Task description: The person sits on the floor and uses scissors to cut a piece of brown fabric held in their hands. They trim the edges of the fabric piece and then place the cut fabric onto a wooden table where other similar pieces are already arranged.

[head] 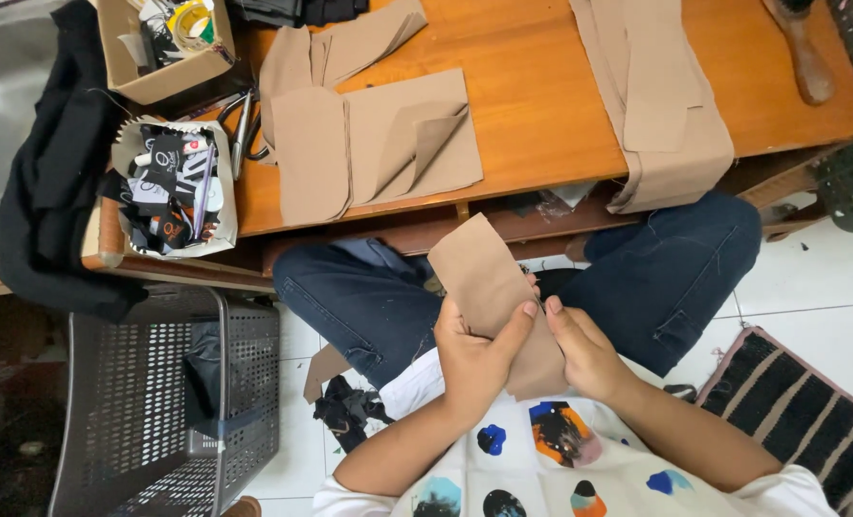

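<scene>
View from above of a seated person in dark jeans and a white top with coloured blotches, working just below the near edge of a low wooden counter. Both hands are closed around one tan fabric piece, held over the lap just below that counter edge. The left hand grips the piece from the left, its thumb pressed across the front of the cloth; the right hand pinches the right edge, thumb tip beside the left thumb. The piece stands up from the hands, its rounded top pointing toward the counter. On the counter, straight above the hands, lies a stack of cut tan pieces, one with a folded corner. Toward the counter's right end a long tan strip hangs over the near edge. At the counter's left end sit a paper tray of black and white labels and a cardboard box, with scissors between tray and stack. Black cloth drapes beyond the left end, and a grey perforated basket stands on the floor below it
</scene>
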